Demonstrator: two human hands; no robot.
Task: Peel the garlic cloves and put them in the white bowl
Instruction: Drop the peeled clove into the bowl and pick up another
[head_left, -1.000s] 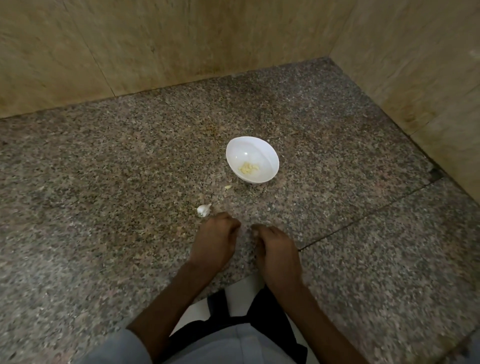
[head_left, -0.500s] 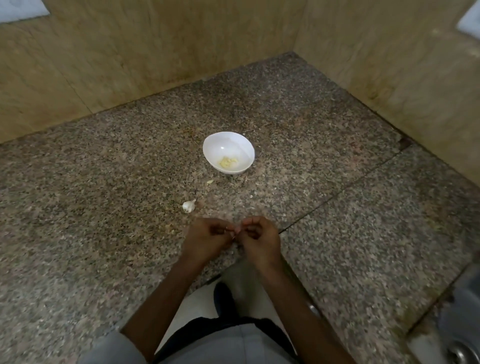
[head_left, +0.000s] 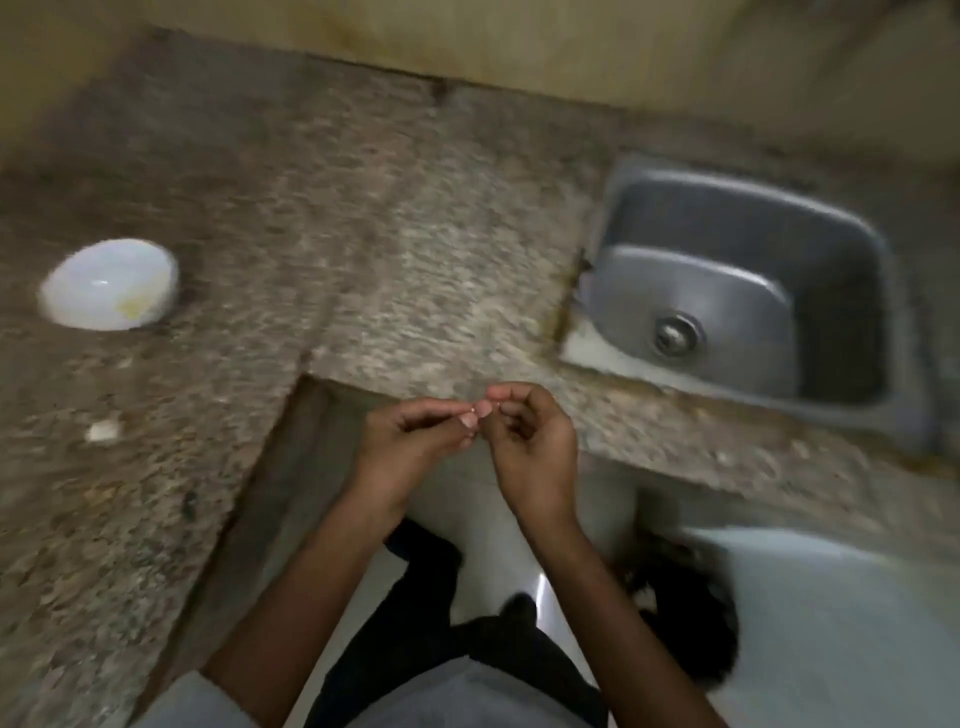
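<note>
I see the left hand (head_left: 410, 441) and right hand (head_left: 530, 441) meet fingertip to fingertip, curled and pinching a garlic bit (head_left: 471, 411) too blurred to tell its axis. From them, the white bowl (head_left: 109, 283) sits at ten o'clock on the counter (head_left: 389, 234) and a pale clove (head_left: 103, 431) at nine.

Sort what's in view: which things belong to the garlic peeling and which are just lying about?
Job: round white bowl with yellowish bits inside; small white garlic piece on the speckled granite counter; left hand and right hand pinching a small pale bit, too blurred to identify.
Lying about: grey steel sink with round drain.
</note>
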